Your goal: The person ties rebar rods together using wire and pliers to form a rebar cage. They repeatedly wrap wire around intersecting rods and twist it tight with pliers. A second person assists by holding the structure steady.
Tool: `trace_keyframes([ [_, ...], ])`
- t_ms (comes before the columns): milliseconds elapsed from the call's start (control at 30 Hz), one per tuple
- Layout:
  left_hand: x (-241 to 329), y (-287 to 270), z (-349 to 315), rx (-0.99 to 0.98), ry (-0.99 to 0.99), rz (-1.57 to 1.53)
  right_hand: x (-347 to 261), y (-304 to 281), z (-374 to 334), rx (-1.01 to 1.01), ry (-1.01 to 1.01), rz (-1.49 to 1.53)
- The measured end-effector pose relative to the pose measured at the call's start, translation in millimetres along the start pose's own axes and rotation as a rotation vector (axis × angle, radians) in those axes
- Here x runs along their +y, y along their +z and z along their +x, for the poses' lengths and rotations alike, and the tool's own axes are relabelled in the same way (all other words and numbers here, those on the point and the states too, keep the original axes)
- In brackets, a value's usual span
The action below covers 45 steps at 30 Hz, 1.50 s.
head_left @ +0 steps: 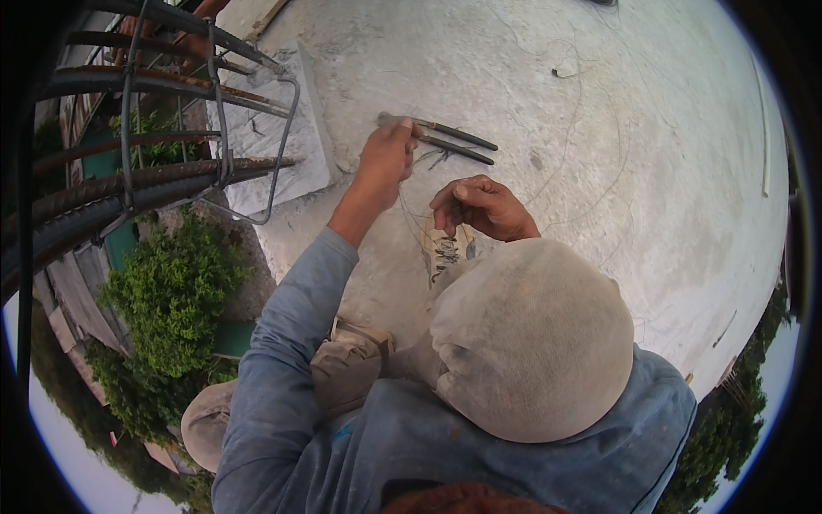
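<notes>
My left hand (390, 156) is closed around the head end of a pair of pincers (458, 140), whose two long dark handles point right, slightly spread. The pincers are over the pale concrete surface, and dark wire pieces (439, 158) show just below the handles. Nearer to me, my right hand (486, 207) is closed, fingers curled inward and thumb on top. Whatever it may hold is hidden. A thin wire (408, 216) curves down between the two hands, above my shoe (445, 248).
At the left, rusty rebars (158, 177) with bent steel stirrups (280, 163) rise from a raised concrete block (312, 128). Beside it the slab edge drops off toward green shrubs (175, 291). Thin loose wires (575, 111) lie on the slab (676, 171). My bent knee (539, 343) is close below my right hand.
</notes>
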<state>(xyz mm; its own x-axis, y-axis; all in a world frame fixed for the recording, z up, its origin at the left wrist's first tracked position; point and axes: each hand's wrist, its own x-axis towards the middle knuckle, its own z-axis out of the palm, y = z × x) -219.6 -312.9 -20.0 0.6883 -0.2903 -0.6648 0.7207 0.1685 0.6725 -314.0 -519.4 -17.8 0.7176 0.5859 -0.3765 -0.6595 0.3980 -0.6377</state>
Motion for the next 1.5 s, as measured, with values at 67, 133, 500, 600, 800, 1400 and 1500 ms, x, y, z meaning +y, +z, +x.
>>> trace_keyframes([
  [67, -0.5, 0.6, -0.2, 0.008, -0.003, 0.003, -1.3, -3.7, 0.8, -0.048, -0.091, 0.055],
  [133, -1.0, 0.7, -0.6, 0.013, -0.006, 0.001, -2.9, -9.3, 2.7, -0.121, -0.221, 0.075],
  [500, 4.5, 16.8, -8.7, 0.006, -0.022, 0.124, -30.0, -3.4, 30.1, 0.466, -0.38, -0.156],
  [600, 0.6, 33.4, -14.2, -0.029, 0.119, 0.143, -40.7, 3.4, 46.8, 0.623, -0.437, -0.211],
  [800, -5.1, 40.3, -18.7, 0.016, 0.118, 0.067, -48.1, 14.7, 56.9, 0.772, -0.541, -0.421],
  [1400, 22.7, 36.9, -30.6, -0.223, -0.03, -0.064, -88.1, -14.5, 41.7, 0.322, -0.711, -1.099],
  [1500, 27.3, 33.7, -31.0, -0.288, -0.059, -0.03, -100.3, -14.7, 41.8, 0.222, -0.745, -1.329],
])
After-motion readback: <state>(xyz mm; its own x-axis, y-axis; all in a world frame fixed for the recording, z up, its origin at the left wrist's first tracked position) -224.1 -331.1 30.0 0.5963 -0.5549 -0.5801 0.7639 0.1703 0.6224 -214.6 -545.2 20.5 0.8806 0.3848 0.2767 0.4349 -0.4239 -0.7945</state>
